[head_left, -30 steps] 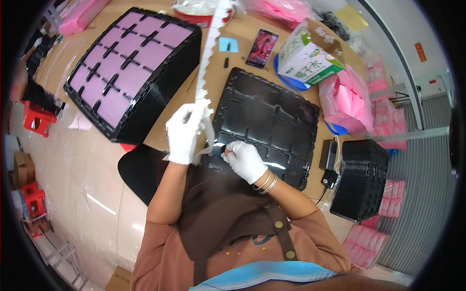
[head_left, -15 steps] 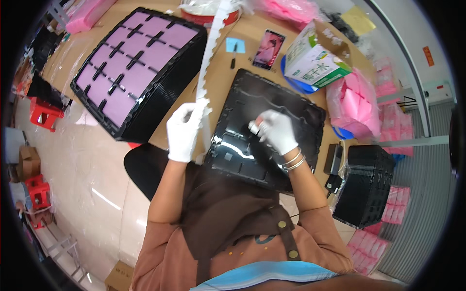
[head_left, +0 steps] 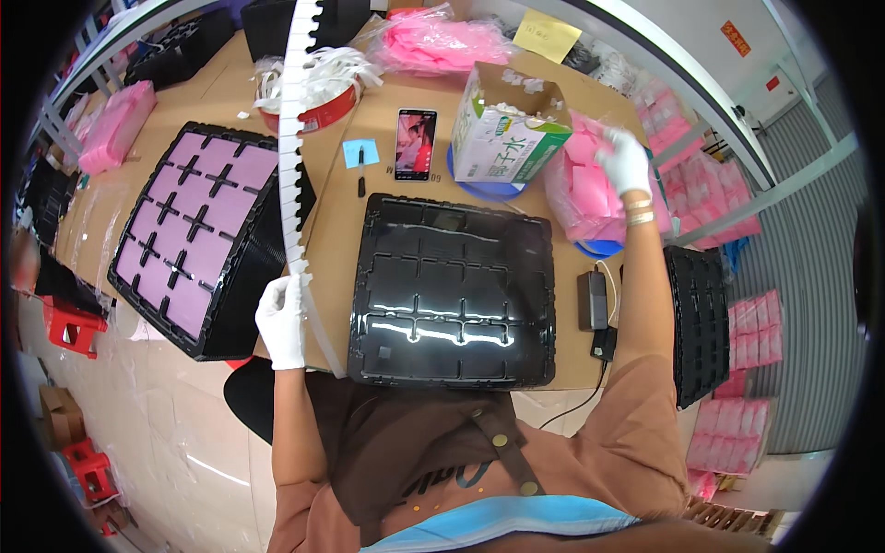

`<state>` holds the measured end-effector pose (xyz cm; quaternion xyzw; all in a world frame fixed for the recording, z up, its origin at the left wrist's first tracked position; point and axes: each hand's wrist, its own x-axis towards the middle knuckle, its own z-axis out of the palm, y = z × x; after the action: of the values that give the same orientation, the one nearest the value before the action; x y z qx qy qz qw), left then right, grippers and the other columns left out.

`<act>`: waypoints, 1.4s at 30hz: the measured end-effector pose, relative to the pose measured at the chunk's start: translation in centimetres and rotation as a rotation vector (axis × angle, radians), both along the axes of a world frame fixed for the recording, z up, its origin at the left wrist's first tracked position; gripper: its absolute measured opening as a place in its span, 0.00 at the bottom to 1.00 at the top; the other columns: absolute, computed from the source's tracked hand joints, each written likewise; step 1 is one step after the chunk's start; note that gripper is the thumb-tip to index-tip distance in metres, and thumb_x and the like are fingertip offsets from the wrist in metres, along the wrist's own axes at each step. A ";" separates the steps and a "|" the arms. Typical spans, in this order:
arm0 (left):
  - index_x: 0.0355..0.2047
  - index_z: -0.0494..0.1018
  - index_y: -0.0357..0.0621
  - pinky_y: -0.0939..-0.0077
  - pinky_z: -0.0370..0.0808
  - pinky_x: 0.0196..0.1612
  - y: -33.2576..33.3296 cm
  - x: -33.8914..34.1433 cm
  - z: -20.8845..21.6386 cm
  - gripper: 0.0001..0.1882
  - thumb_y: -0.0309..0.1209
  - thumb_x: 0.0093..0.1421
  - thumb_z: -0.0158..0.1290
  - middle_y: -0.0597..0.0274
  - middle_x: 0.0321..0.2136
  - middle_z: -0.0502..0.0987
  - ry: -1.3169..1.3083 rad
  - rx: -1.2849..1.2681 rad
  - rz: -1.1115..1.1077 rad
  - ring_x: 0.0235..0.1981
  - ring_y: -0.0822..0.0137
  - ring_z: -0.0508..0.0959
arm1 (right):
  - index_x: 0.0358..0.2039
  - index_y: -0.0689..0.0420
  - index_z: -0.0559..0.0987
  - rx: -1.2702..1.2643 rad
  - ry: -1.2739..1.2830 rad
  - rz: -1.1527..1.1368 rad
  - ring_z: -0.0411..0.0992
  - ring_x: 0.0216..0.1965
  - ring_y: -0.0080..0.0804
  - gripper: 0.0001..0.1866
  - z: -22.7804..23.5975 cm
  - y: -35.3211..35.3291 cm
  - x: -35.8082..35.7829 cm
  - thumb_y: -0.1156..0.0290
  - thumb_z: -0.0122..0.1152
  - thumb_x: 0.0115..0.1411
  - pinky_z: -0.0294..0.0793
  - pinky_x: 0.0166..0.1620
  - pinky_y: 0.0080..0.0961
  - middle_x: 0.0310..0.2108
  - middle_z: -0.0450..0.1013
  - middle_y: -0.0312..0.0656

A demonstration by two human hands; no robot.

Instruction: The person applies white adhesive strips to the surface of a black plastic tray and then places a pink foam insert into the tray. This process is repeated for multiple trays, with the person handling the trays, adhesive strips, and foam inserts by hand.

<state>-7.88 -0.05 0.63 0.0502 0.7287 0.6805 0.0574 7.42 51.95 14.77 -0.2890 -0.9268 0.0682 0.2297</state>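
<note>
My left hand [head_left: 281, 323], in a white glove, is closed on the lower end of a long white strip [head_left: 292, 157] with notches along one edge. The strip stands up and runs out past the top of the view. My right hand [head_left: 625, 166], also gloved, is over a clear bag of pink sheets [head_left: 585, 189] at the right, its fingers apart and somewhat blurred. In front of me lies a shiny black plastic tray [head_left: 452, 286] with moulded ridges, touched by neither hand. A narrow translucent strip [head_left: 323, 336] lies along the tray's left side.
Left stands a tall stack of black trays [head_left: 244, 295] with lilac sheets on top. Behind are a red tub of white strips [head_left: 323, 115], a pen [head_left: 361, 175] on a blue note, a phone [head_left: 416, 146] and a carton [head_left: 512, 138]. A power adapter [head_left: 593, 300] lies right of the tray.
My right hand has gone from above the black tray to the pink bag at the right. My left hand keeps the notched strip. The whole view has shifted.
</note>
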 end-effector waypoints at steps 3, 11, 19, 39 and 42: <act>0.45 0.72 0.38 0.79 0.68 0.31 1.1 -0.3 -0.8 0.13 0.29 0.61 0.54 0.63 0.32 0.75 0.314 -0.194 0.207 0.27 0.78 0.69 | 0.50 0.54 0.74 0.154 -0.270 -0.162 0.68 0.51 0.49 0.33 -6.4 0.2 4.3 0.57 0.71 0.42 0.69 0.53 0.42 0.49 0.69 0.49; 0.48 0.70 0.41 0.82 0.63 0.32 6.1 4.6 3.6 0.16 0.25 0.59 0.54 0.69 0.29 0.66 0.469 -0.125 0.129 0.26 0.78 0.62 | 0.28 0.58 0.79 0.265 0.299 -0.074 0.72 0.35 0.44 0.06 -10.4 0.7 7.3 0.74 0.63 0.48 0.71 0.41 0.37 0.31 0.75 0.43; 0.47 0.72 0.38 0.76 0.74 0.46 15.1 10.9 1.2 0.13 0.28 0.63 0.50 0.57 0.43 0.75 -0.165 -0.002 -0.797 0.40 0.67 0.78 | 0.25 0.58 0.78 0.239 0.785 -0.067 0.71 0.30 0.39 0.04 -5.5 -3.0 9.7 0.80 0.62 0.47 0.69 0.39 0.31 0.27 0.74 0.43; 0.43 0.74 0.39 0.81 0.71 0.42 12.7 4.9 -0.3 0.14 0.31 0.57 0.58 0.67 0.34 0.75 -0.527 0.236 -0.530 0.36 0.76 0.74 | 0.55 0.66 0.69 -0.850 0.030 -0.010 0.74 0.37 0.30 0.40 -17.5 -11.0 7.8 0.50 0.67 0.50 0.71 0.43 0.22 0.30 0.75 0.42; 0.51 0.70 0.39 0.80 0.71 0.42 11.4 4.3 -1.6 0.22 0.32 0.57 0.57 0.65 0.35 0.75 -0.410 0.065 -0.484 0.36 0.74 0.75 | 0.42 0.60 0.78 -0.500 -0.228 -0.105 0.74 0.40 0.41 0.33 -15.7 -13.7 6.7 0.47 0.71 0.42 0.73 0.45 0.33 0.36 0.74 0.48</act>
<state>-3.59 11.40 -0.92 0.0855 0.6466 0.6661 0.3618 14.11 38.27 -0.91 -0.3901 -0.8849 0.2497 0.0489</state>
